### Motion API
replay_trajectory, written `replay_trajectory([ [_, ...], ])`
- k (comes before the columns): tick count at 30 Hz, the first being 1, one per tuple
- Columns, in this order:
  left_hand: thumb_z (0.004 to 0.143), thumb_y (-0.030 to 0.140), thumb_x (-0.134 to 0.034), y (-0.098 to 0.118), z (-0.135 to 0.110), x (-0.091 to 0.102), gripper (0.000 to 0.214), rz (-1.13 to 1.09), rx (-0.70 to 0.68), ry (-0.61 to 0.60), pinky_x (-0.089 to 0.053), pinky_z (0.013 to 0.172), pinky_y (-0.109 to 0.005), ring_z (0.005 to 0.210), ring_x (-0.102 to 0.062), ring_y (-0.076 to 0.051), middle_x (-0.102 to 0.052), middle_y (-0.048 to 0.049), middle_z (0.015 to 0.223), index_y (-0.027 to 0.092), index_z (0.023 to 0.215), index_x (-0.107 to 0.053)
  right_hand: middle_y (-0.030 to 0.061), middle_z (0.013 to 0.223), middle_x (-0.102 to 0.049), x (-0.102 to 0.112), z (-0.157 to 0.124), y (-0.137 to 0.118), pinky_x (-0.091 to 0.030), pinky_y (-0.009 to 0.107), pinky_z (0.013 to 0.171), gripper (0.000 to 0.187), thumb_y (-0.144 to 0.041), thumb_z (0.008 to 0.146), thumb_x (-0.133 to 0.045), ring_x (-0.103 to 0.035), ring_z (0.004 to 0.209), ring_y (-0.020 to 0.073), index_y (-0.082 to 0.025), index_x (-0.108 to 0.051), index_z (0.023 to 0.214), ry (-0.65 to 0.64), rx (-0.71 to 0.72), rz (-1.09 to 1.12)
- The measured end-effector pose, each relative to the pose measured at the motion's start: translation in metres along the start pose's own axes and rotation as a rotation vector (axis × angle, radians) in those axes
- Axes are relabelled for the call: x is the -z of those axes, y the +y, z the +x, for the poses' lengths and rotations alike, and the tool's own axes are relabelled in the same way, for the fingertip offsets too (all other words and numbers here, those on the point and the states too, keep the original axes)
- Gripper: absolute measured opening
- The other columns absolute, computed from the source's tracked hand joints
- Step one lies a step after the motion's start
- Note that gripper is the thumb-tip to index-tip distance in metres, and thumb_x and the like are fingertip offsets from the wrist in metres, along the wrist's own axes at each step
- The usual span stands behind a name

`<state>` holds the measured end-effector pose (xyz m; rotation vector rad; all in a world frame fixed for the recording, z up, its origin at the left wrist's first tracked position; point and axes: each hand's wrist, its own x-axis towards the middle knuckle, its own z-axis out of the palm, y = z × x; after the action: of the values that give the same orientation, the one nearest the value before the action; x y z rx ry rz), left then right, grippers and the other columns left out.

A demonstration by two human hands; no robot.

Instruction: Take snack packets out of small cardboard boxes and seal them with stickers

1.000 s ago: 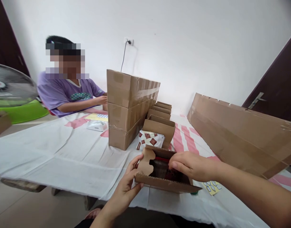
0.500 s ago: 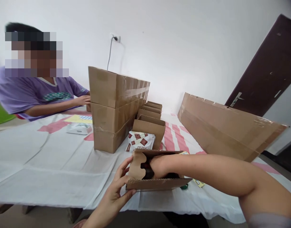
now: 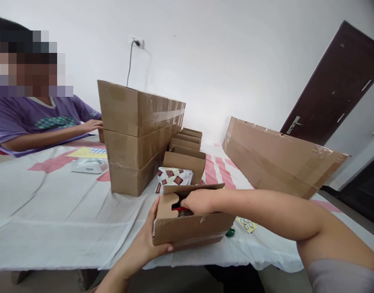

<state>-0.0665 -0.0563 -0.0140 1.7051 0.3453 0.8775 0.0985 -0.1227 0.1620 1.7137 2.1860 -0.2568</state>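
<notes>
A small open cardboard box (image 3: 191, 228) rests at the near edge of the table, with red-and-dark contents (image 3: 180, 210) just showing inside. My left hand (image 3: 150, 240) grips the box's left end, fingers wrapped under its corner. My right hand (image 3: 197, 202) reaches into the top of the box, its fingers curled down among the contents, so what they touch is hidden. Behind the box lies a white packet with brown squares (image 3: 174, 179).
A stack of long taped cartons (image 3: 135, 134) stands mid-table beside a row of small open boxes (image 3: 187, 152). A long flat carton (image 3: 275, 156) lies at the right. A person in a purple shirt (image 3: 37, 122) sits at the left. A sticker sheet (image 3: 247, 224) and a white dispenser (image 3: 88, 165) lie on the cloth.
The view has swung right. The small box has been tipped upright, so its front wall now faces me. My right hand stays inside it; my left hand has slid lower along the end.
</notes>
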Motion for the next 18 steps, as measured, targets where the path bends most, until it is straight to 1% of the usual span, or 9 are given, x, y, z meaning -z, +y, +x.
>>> replay_trajectory([
  [2, 0.054, 0.048, -0.084, 0.002, 0.0, 0.003, 0.124, 0.043, -0.047, 0.053, -0.026, 0.111, -0.06, 0.138, -0.032, -0.04, -0.025, -0.0131, 0.156, 0.03, 0.151, -0.008, 0.0085, 0.087, -0.073, 0.013, -0.011, 0.003, -0.046, 0.028, 0.059, 0.025, -0.03, 0.075, -0.066, -0.066, 0.073, 0.0229, -0.017, -0.067, 0.096, 0.011, 0.03, -0.009],
  [4, 0.053, 0.049, -0.084, -0.001, 0.001, 0.007, 0.124, 0.123, -0.06, 0.088, -0.024, 0.111, -0.061, 0.14, -0.027, -0.041, -0.022, -0.0125, 0.157, 0.029, 0.151, -0.01, 0.0095, 0.092, -0.072, 0.026, -0.026, 0.006, -0.046, 0.028, 0.061, 0.035, -0.037, 0.075, -0.067, -0.066, 0.079, 0.0242, -0.016, -0.063, 0.103, 0.124, 0.009, 0.021],
  [7, 0.053, 0.051, -0.083, -0.016, 0.005, 0.016, 0.124, 0.184, -0.07, 0.119, -0.022, 0.112, -0.061, 0.141, -0.025, -0.042, -0.022, -0.014, 0.157, 0.027, 0.15, -0.012, 0.0068, 0.096, -0.07, 0.038, -0.052, 0.015, -0.046, 0.027, 0.069, 0.037, -0.031, 0.074, -0.071, -0.064, 0.086, 0.0217, -0.017, -0.061, 0.106, 0.412, -0.048, 0.188],
  [9, 0.046, 0.053, -0.085, -0.023, 0.008, 0.022, 0.129, 0.187, -0.116, 0.168, -0.021, 0.112, -0.062, 0.14, -0.024, -0.043, -0.022, -0.0143, 0.157, 0.027, 0.15, -0.013, 0.0049, 0.099, -0.069, 0.038, -0.071, 0.023, -0.047, 0.027, 0.074, 0.033, -0.026, 0.077, -0.069, -0.063, 0.087, 0.0191, -0.017, -0.06, 0.107, 0.66, -0.073, 0.328],
  [11, 0.044, 0.052, -0.086, -0.024, 0.009, 0.025, 0.131, 0.188, -0.133, 0.203, -0.02, 0.113, -0.061, 0.14, -0.024, -0.043, -0.021, -0.0132, 0.157, 0.028, 0.15, -0.014, 0.0048, 0.099, -0.069, 0.028, -0.091, 0.028, -0.048, 0.029, 0.076, 0.031, -0.027, 0.08, -0.066, -0.063, 0.087, 0.0188, -0.017, -0.058, 0.109, 0.913, -0.113, 0.425],
  [13, 0.051, 0.05, -0.084, -0.016, 0.008, 0.025, 0.123, 0.179, -0.085, 0.209, -0.019, 0.114, -0.058, 0.142, -0.021, -0.04, -0.019, -0.0112, 0.158, 0.03, 0.15, -0.014, 0.0055, 0.096, -0.068, 0.01, -0.11, 0.03, -0.049, 0.031, 0.073, 0.03, -0.031, 0.082, -0.063, -0.063, 0.083, 0.0198, -0.017, -0.056, 0.108, 1.105, -0.158, 0.445],
  [14, 0.056, 0.049, -0.082, -0.011, 0.006, 0.023, 0.118, 0.167, -0.051, 0.208, -0.019, 0.115, -0.056, 0.143, -0.02, -0.038, -0.018, -0.0102, 0.159, 0.03, 0.15, -0.013, 0.0056, 0.094, -0.068, -0.002, -0.118, 0.029, -0.05, 0.031, 0.071, 0.03, -0.031, 0.083, -0.062, -0.063, 0.081, 0.0202, -0.018, -0.055, 0.109, 1.167, -0.17, 0.431],
  [16, 0.061, 0.049, -0.079, -0.003, 0.004, 0.017, 0.113, 0.137, 0.009, 0.222, -0.018, 0.116, -0.055, 0.144, -0.02, -0.036, -0.018, -0.0097, 0.159, 0.03, 0.15, -0.012, 0.0061, 0.092, -0.067, -0.029, -0.131, 0.026, -0.051, 0.032, 0.069, 0.03, -0.029, 0.083, -0.061, -0.064, 0.08, 0.0212, -0.02, -0.053, 0.111, 1.252, -0.134, 0.37],
  [18, 0.06, 0.05, -0.079, 0.0, 0.003, 0.012, 0.116, 0.097, 0.048, 0.234, -0.02, 0.115, -0.055, 0.143, -0.022, -0.036, -0.019, -0.0113, 0.158, 0.029, 0.15, -0.01, 0.0091, 0.102, -0.067, -0.055, -0.14, 0.021, -0.053, 0.037, 0.077, 0.035, -0.025, 0.084, -0.058, -0.065, 0.091, 0.0244, -0.022, -0.05, 0.118, 1.329, -0.028, 0.284],
])
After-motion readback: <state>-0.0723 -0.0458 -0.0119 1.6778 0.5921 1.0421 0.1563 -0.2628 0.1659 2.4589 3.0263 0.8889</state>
